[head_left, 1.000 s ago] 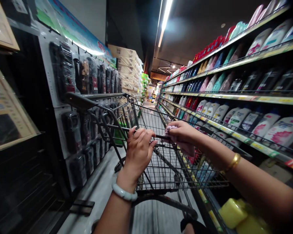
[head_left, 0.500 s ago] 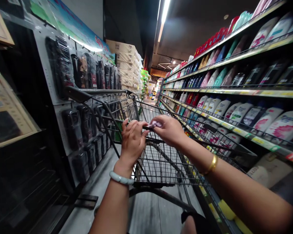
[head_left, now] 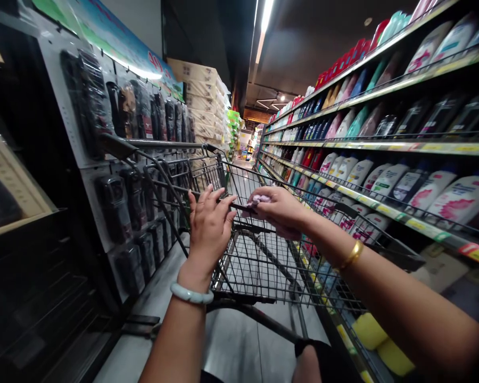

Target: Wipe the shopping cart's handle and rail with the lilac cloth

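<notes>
My left hand (head_left: 211,226) lies on the rim of a dark wire shopping cart (head_left: 259,266), its fingers spread apart and nothing held in it. A pale bangle circles that wrist. To its right, my right hand (head_left: 280,211) is closed round a crumpled light purple cloth (head_left: 261,199) at the same rim; part of the cloth hangs below the palm. A gold bracelet is on the right wrist. The two hands are apart, with a short stretch of dark rim between them.
Shelves (head_left: 439,148) of bottles run along the right. Packaged black goods (head_left: 117,199) hang on the left wall, near the cart's handle (head_left: 163,144). Stacked cartons (head_left: 201,90) stand farther ahead. Grey floor (head_left: 243,346) shows beneath the cart.
My left hand has moved left, away from the cloth, and its fingers have spread. My right hand has shifted slightly right with the cloth, and more of the cloth hangs down.
</notes>
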Tool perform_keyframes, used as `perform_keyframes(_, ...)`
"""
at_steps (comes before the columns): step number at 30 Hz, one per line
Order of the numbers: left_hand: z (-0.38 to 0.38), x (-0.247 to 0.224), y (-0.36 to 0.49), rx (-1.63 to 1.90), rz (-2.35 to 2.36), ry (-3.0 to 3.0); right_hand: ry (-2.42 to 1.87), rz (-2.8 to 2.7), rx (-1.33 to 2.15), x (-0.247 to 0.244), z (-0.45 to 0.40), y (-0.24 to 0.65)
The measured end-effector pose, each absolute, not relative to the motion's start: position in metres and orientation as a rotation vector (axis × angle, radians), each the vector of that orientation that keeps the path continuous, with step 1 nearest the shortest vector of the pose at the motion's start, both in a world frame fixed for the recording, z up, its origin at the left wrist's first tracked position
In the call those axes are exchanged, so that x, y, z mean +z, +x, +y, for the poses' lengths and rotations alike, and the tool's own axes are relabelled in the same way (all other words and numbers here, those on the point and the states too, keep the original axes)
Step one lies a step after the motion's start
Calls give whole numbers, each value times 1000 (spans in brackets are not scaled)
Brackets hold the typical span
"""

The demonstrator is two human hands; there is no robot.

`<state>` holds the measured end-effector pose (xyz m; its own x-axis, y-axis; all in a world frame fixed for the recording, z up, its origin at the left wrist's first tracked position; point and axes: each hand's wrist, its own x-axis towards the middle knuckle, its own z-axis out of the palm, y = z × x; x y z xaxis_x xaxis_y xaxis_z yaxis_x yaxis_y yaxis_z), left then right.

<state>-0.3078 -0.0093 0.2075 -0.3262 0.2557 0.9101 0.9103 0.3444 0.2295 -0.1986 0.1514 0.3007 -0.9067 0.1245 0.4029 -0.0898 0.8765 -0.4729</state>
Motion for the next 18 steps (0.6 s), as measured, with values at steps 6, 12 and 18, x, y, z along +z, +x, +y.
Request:
perform_keyframes(6, 0, 202, -291, -975, -1789, -1071, -246, -2628, 748, 301, 150, -197)
perform_keyframes(12, 18, 194, -283, -1044, -1712, -1135, -48, -2569, 855, 298, 157, -208)
perform_keyframes(18, 14, 201, -284, -1066, -1764, -1180, -287, -2807, 1212, 304, 198, -196)
